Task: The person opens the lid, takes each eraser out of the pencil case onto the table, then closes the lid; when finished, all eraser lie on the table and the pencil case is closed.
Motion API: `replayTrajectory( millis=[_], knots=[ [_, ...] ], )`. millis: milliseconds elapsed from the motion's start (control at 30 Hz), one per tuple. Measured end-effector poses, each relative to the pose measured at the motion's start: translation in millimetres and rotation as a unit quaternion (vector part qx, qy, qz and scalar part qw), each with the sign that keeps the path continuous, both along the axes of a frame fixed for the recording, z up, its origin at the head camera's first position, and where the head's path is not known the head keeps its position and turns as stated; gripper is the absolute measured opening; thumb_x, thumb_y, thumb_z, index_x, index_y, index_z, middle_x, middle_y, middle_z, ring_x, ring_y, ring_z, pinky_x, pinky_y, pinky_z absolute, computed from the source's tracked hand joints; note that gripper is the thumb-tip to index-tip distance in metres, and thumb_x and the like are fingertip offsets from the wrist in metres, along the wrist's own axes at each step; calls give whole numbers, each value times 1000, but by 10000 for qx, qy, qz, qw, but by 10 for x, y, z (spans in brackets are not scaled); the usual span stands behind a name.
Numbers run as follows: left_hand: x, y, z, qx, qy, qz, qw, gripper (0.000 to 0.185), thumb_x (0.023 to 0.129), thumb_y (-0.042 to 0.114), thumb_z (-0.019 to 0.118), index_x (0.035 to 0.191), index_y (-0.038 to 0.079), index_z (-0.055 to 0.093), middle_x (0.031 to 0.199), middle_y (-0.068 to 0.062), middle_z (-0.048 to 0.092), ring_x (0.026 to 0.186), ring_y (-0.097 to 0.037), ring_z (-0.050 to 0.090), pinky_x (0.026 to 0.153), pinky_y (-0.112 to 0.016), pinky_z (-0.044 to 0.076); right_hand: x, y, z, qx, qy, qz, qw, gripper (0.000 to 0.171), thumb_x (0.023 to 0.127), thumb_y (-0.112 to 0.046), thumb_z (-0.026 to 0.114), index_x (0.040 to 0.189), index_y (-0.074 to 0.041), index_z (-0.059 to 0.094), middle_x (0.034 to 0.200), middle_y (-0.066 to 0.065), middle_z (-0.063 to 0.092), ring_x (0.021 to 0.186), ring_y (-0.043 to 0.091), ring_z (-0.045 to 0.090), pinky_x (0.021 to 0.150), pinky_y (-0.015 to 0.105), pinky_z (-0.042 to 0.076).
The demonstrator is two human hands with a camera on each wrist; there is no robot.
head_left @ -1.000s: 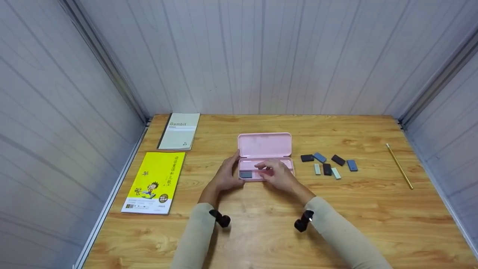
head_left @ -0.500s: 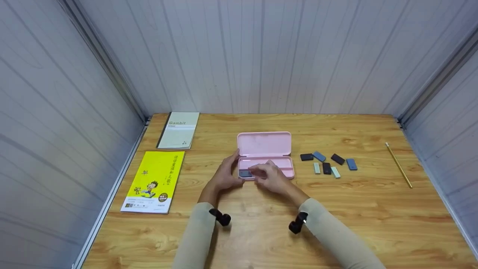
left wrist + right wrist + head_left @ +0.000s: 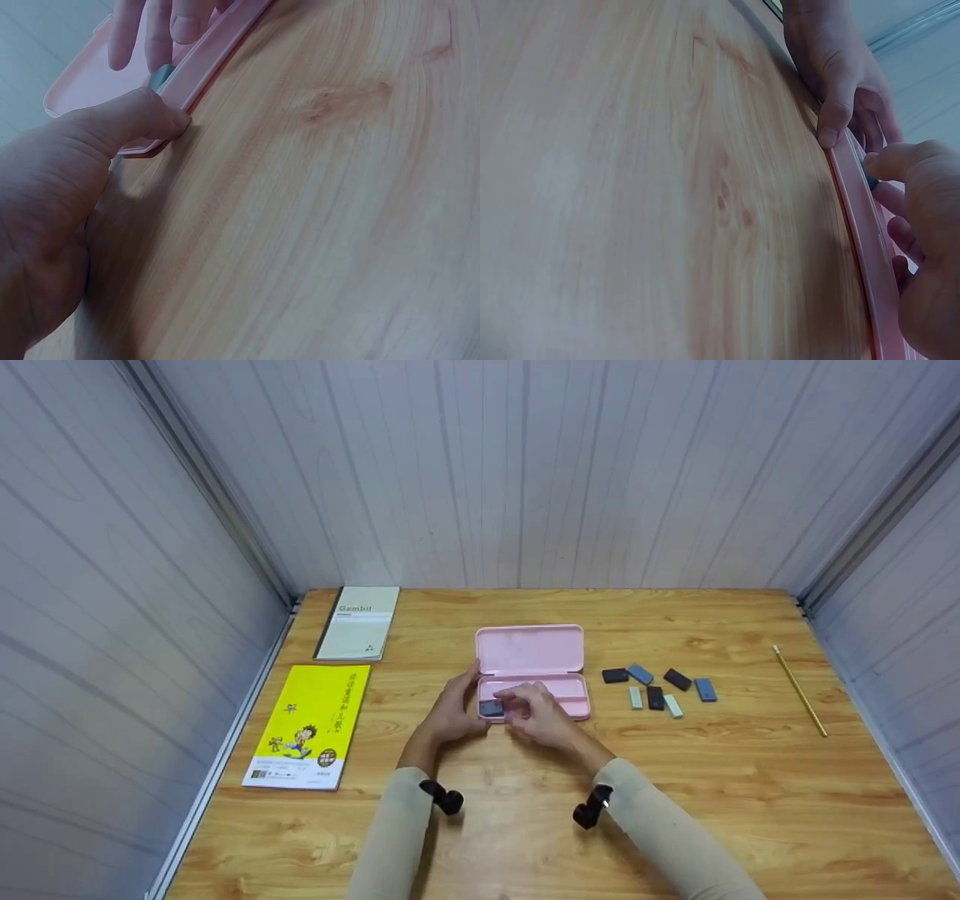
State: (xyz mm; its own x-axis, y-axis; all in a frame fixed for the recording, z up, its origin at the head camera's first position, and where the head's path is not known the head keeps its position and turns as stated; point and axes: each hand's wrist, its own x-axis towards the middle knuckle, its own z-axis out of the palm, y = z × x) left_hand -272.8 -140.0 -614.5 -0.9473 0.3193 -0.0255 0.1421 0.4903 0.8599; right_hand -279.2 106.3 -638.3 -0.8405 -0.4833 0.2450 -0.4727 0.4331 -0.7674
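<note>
A pink pencil case [image 3: 531, 649] stands on the table with its lid raised. My left hand [image 3: 452, 711] grips its left end, the thumb against the front wall in the left wrist view. A dark grey-blue eraser [image 3: 490, 708] sits at the left end of the case's front compartment. Over the case, my right hand [image 3: 541, 718] has its thumb and a finger at this eraser's right end and pinches it. In the right wrist view, the thumb and fingers partly cover the eraser [image 3: 870, 180]. The other right fingers curl above the case.
Several erasers [image 3: 655, 697], black, blue and pale, lie loose right of the case. A gold pencil [image 3: 801, 691] lies farther right. At left are a yellow book [image 3: 311, 720] and a grey-white notebook [image 3: 361, 630]. Panel walls [image 3: 480, 472] border the wooden table [image 3: 675, 810].
My right hand has moved left inside the case, from its middle to the eraser at the left end. The left hand keeps its grip on the case.
</note>
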Motion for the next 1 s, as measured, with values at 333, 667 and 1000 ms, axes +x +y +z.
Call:
replayTrajectory(
  millis=[333, 667, 1000],
  knots=[
    [14, 2, 12, -46, 55, 34, 10000, 124, 78, 8, 93, 181, 11, 24, 182, -19, 39, 172, -43, 29, 143, -61, 23, -20, -44, 8, 420, -406, 16, 9983, 53, 91, -16, 88, 143, -12, 78, 121, 13, 72, 111, 20, 53, 97, 34, 46],
    [12, 18, 22, 14, 40, 25, 10000, 123, 78, 8, 93, 180, 11, 25, 183, -17, 40, 172, -42, 30, 143, -61, 23, 25, -69, 94, 617, -222, -19, 9978, 47, 89, -16, 89, 135, -11, 82, 113, 9, 68, 105, 17, 50, 91, 32, 43],
    [-8, 3, -13, -39, 56, 86, 9999, 123, 76, 8, 91, 180, 12, 26, 182, -18, 41, 171, -43, 31, 142, -62, 23, 113, -98, 240, 573, -305, 7, 9979, 42, 91, -15, 86, 133, -12, 78, 113, 9, 68, 107, 18, 52, 95, 33, 46]
  ],
)
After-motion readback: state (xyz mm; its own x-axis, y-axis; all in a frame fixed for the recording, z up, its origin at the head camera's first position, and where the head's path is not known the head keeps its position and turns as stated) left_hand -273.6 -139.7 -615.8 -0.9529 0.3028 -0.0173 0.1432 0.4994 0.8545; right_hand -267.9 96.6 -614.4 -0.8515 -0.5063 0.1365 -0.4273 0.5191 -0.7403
